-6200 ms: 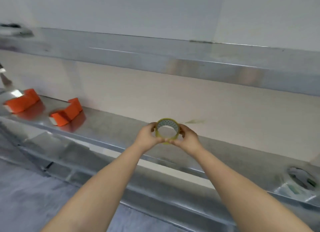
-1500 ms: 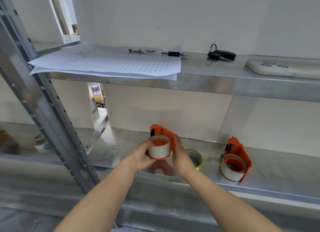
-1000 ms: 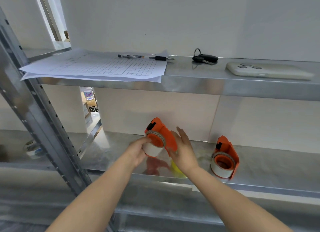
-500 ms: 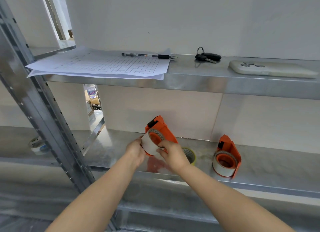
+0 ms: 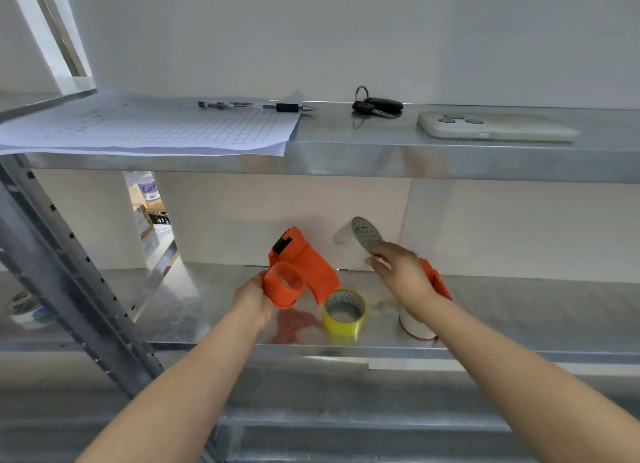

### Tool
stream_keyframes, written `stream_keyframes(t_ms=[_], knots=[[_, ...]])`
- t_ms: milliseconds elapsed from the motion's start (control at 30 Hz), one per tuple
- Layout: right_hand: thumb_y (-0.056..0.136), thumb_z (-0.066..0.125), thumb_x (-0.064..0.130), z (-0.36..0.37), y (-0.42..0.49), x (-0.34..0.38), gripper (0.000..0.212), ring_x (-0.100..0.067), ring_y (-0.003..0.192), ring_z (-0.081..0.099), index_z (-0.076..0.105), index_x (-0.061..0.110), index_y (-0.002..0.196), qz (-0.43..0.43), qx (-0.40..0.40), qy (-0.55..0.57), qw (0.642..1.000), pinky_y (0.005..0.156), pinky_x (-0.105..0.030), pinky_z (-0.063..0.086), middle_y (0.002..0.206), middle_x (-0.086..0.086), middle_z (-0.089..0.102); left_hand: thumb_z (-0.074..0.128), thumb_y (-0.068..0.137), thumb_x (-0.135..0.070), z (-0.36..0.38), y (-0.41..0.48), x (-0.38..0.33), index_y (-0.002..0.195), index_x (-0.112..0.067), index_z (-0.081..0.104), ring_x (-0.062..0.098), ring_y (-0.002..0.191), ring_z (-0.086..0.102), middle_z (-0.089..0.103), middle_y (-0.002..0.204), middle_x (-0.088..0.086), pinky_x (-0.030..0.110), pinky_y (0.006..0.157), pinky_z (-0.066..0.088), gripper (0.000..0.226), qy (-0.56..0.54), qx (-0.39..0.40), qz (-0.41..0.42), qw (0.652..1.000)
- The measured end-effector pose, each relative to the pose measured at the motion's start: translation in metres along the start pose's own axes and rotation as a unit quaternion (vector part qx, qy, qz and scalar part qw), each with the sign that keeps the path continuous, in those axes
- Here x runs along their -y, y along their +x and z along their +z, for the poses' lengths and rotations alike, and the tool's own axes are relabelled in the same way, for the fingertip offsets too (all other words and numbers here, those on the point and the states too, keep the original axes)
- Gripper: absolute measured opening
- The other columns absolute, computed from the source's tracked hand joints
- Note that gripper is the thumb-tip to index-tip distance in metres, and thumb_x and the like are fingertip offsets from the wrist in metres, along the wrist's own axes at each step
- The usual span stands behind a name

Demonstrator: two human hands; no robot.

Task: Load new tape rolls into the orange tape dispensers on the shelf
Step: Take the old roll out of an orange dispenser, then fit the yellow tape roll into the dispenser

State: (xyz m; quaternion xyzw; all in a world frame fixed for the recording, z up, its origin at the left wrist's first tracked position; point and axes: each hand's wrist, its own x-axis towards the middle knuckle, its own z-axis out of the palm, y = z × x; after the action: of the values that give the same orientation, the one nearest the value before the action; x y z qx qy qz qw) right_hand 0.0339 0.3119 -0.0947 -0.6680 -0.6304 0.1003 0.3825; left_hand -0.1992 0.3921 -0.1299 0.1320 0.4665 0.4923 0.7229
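Note:
My left hand (image 5: 254, 298) grips an orange tape dispenser (image 5: 299, 267), lifted just above the metal shelf (image 5: 207, 306); its round hub is bare. My right hand (image 5: 398, 272) is raised to the right of it, fingertips on the lower edge of a white tape roll (image 5: 365, 235) with a grey patterned core, held in the air. A yellow tape roll (image 5: 344, 312) stands on the shelf between my hands. A second orange dispenser (image 5: 436, 282), holding a white roll (image 5: 415, 325), sits partly hidden behind my right wrist.
The upper shelf (image 5: 381, 161) carries gridded paper (image 5: 156, 126), a pen (image 5: 256, 106), keys (image 5: 377, 106) and a phone (image 5: 495, 126). A slanted metal upright (image 5: 69, 275) stands at the left, with another tape roll (image 5: 24, 310) beyond it.
The white roll has come off the dispenser's hub and my right hand has carried it up and to the right. The yellow roll on the shelf is uncovered again.

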Motion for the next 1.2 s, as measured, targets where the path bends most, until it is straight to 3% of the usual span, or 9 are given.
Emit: stream_keyframes(t_ms=[200,300,400,567,700,833,967,1100,1200], knots=[[0.086,0.061,0.010,-0.113,-0.038,-0.137,0.026,-0.039,0.097,0.064,0.063,0.002,0.110,0.205,-0.025,-0.189,0.960,0.084,-0.042,0.049,0.108,-0.024,0.068,0.031,0.099,-0.008,-0.009,0.004,0.002,0.089,-0.005,0.055,0.020,0.071,0.056,0.058,0.082,0.011,0.041,0.081,0.050,0.027,-0.001,-0.013,0.000,1.000],[0.087,0.057,0.011,-0.128,-0.075,-0.182,0.025,-0.042,0.097,0.061,0.064,0.004,0.110,0.284,0.046,-0.252,0.924,0.083,-0.046,0.050,0.110,-0.028,0.065,0.032,0.099,-0.007,-0.013,0.009,0.003,0.096,-0.007,0.055,0.021,0.076,0.056,0.058,0.097,0.012,0.045,0.100,0.045,0.023,-0.011,-0.020,0.005,1.000],[0.086,0.057,0.007,-0.119,-0.098,-0.197,0.022,-0.041,0.096,0.061,0.064,0.002,0.106,0.298,0.086,-0.269,0.912,0.080,-0.043,0.048,0.108,-0.028,0.065,0.031,0.099,-0.007,-0.015,0.011,0.004,0.088,-0.006,0.054,0.021,0.076,0.056,0.058,0.090,0.011,0.045,0.095,0.043,0.026,-0.003,-0.023,0.014,1.000],[0.085,0.059,0.006,-0.106,-0.102,-0.193,0.020,-0.041,0.094,0.061,0.064,-0.001,0.103,0.288,0.068,-0.266,0.917,0.077,-0.041,0.047,0.109,-0.026,0.065,0.028,0.100,-0.008,-0.015,0.008,0.005,0.086,-0.008,0.054,0.021,0.080,0.057,0.054,0.112,0.014,0.044,0.092,0.043,0.029,0.001,-0.025,0.018,1.000],[0.078,0.066,0.012,-0.102,-0.094,-0.176,0.032,-0.039,0.096,0.061,0.063,0.009,0.110,0.229,0.016,-0.256,0.939,0.082,-0.044,0.051,0.113,-0.020,0.064,0.029,0.100,-0.010,-0.014,0.010,0.007,0.118,-0.003,0.053,0.023,0.092,0.057,0.058,0.104,0.012,0.042,0.092,0.044,0.031,-0.007,-0.020,0.004,1.000],[0.083,0.065,0.020,-0.075,-0.053,-0.135,0.035,-0.033,0.114,0.054,0.058,0.009,0.115,0.161,-0.044,-0.169,0.971,0.094,-0.039,0.045,0.123,-0.015,0.059,0.028,0.100,-0.008,-0.005,0.008,0.003,0.087,-0.008,0.054,0.022,0.085,0.057,0.054,0.123,0.014,0.041,0.097,0.043,0.029,0.001,-0.022,0.019,1.000],[0.086,0.060,0.025,-0.017,-0.018,-0.082,0.035,-0.022,0.118,0.050,0.055,0.016,0.120,0.096,0.045,-0.082,0.991,0.091,-0.020,0.032,0.127,-0.004,0.055,0.029,0.100,-0.008,-0.007,0.012,0.001,0.088,-0.008,0.055,0.023,0.101,0.055,0.049,0.140,0.017,0.043,0.109,0.037,0.028,0.002,-0.021,0.026,0.999],[0.085,0.061,0.034,0.031,-0.017,-0.049,0.042,-0.021,0.124,0.047,0.055,0.017,0.122,0.045,0.162,-0.093,0.981,0.103,-0.028,0.035,0.133,-0.005,0.053,0.028,0.100,-0.009,-0.008,0.009,0.002,0.122,-0.003,0.052,0.029,0.123,0.050,0.049,0.140,0.018,0.046,0.110,0.037,0.033,0.014,-0.026,0.024,0.999],[0.083,0.061,0.036,0.052,-0.024,-0.033,0.043,-0.024,0.119,0.051,0.055,0.019,0.122,0.005,0.219,-0.124,0.968,0.098,-0.032,0.043,0.129,-0.005,0.056,0.028,0.100,-0.009,-0.007,0.007,0.002,0.101,-0.006,0.056,0.027,0.118,0.052,0.052,0.135,0.018,0.045,0.109,0.038,0.028,0.012,-0.027,0.014,0.999]])
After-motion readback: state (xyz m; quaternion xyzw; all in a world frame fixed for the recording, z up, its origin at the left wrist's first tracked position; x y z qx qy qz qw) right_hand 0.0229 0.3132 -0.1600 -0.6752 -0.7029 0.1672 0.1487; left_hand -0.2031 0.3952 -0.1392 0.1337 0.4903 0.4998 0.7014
